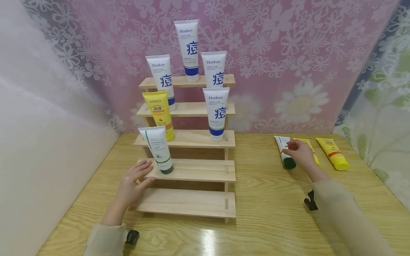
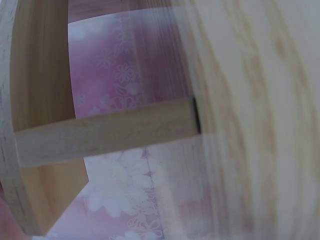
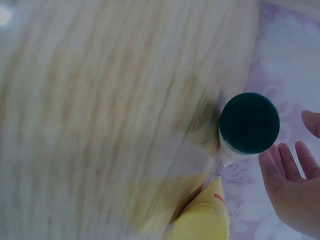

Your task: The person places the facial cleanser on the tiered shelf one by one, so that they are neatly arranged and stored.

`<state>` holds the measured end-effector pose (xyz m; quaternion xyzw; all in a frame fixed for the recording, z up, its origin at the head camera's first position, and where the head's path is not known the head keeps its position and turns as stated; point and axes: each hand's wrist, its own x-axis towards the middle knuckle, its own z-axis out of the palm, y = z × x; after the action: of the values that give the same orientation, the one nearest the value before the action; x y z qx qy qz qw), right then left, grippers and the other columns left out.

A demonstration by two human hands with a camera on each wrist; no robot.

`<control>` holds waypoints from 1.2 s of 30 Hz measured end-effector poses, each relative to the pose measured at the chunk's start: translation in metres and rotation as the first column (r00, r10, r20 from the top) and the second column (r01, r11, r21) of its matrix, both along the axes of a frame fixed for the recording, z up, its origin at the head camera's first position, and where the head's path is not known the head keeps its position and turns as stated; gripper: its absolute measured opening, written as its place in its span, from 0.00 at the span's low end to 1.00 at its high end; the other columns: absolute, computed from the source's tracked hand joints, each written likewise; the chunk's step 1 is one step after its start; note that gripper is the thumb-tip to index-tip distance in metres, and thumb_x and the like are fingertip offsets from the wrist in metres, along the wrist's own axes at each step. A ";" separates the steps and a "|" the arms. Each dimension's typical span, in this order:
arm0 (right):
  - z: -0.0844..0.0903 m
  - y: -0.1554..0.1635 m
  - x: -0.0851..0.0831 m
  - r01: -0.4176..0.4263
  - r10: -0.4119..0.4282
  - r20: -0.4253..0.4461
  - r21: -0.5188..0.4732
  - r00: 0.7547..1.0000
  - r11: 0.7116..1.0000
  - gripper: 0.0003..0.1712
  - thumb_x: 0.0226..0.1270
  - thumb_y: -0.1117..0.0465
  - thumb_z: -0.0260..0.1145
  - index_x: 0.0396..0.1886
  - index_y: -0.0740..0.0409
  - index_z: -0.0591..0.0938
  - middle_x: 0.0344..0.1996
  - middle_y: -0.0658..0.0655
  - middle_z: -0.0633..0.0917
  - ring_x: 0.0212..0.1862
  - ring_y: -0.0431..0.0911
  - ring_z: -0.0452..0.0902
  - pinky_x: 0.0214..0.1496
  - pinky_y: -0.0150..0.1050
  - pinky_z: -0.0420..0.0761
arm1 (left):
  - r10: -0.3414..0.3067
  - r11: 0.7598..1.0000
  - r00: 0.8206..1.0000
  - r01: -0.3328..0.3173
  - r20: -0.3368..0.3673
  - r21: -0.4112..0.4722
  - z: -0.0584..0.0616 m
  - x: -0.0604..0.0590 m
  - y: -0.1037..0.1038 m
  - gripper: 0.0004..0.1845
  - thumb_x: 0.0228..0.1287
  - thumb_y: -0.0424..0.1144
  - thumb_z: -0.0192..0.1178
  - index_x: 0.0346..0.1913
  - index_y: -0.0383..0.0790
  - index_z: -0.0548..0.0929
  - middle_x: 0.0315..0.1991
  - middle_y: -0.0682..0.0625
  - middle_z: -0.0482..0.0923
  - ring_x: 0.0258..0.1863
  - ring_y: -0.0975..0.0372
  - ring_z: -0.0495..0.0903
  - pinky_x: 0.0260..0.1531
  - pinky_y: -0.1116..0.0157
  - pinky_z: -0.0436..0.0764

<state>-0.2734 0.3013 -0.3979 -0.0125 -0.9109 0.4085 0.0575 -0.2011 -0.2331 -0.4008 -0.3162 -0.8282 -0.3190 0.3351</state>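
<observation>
My left hand [image 1: 134, 181] rests at the left end of the second-lowest step of a wooden tiered stand [image 1: 192, 170], its fingers beside an upright white tube with a green cap [image 1: 157, 147]. At the right of the table, my right hand [image 1: 301, 153] reaches over another white tube with a dark green cap [image 1: 289, 163], which lies down. In the right wrist view its fingers [image 3: 287, 165] are spread next to that cap, thumb apart. A yellow tube [image 1: 307, 142] lies partly hidden behind this hand. The left wrist view shows mainly the stand's boards and an upright post [image 2: 107, 135].
Higher on the stand are a yellow tube [image 1: 160, 110] and several white-and-blue tubes [image 1: 216, 113]. Another yellow tube [image 1: 333, 154] lies at the far right of the table [image 1: 266, 213]. A flowered backdrop [image 1: 266, 53] stands behind, a white wall [image 1: 48, 124] at left.
</observation>
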 end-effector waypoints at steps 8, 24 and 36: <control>-0.007 0.009 -0.012 -0.004 0.002 0.022 0.068 1.000 0.998 0.25 0.51 0.55 0.56 0.44 0.70 0.65 0.39 0.67 0.68 0.41 0.56 0.63 0.37 0.47 0.70 | -0.001 1.000 1.000 0.001 0.012 0.005 -0.001 0.000 0.000 0.20 0.35 0.36 0.63 0.37 0.32 0.77 0.42 0.43 0.71 0.46 0.51 0.65 0.49 0.61 0.60; -0.012 0.015 -0.020 -0.095 0.069 0.220 0.108 0.973 0.990 0.40 0.50 0.51 0.56 0.52 0.75 0.52 0.46 0.75 0.61 0.46 0.61 0.58 0.41 0.50 0.66 | -0.002 1.000 1.000 0.002 0.009 0.011 0.000 0.000 0.001 0.20 0.36 0.37 0.63 0.37 0.32 0.77 0.42 0.43 0.71 0.46 0.51 0.64 0.49 0.61 0.60; -0.021 0.008 -0.029 -0.149 0.120 0.288 0.082 0.950 0.985 0.46 0.47 0.54 0.59 0.55 0.73 0.44 0.44 0.75 0.61 0.42 0.59 0.63 0.32 0.42 0.72 | -0.003 1.000 1.000 0.003 0.018 0.013 -0.001 0.000 0.000 0.19 0.36 0.36 0.63 0.37 0.32 0.77 0.42 0.43 0.71 0.46 0.51 0.64 0.49 0.62 0.60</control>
<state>-0.3021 0.3089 -0.4187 -0.0052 -0.9283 0.3580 -0.1001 -0.2015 -0.2328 -0.4019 -0.3125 -0.8286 -0.3279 0.3291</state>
